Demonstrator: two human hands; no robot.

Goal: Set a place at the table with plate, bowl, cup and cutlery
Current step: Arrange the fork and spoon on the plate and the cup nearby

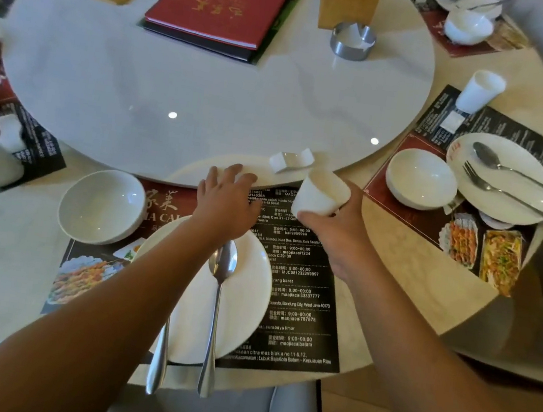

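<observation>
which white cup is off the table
The cup in the right hand, held tilted above the black placemat. The cup at the far right stands on the table.

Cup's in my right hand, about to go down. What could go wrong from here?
1. The cup is tilted in the right hand, close to the white chopstick rest on the turntable rim. Setting it down could knock the rest.
2. The spoon and a second utensil lie on the plate with handles overhanging the table edge, and the left hand reaches across them. Drawing it back could sweep them off.
</observation>
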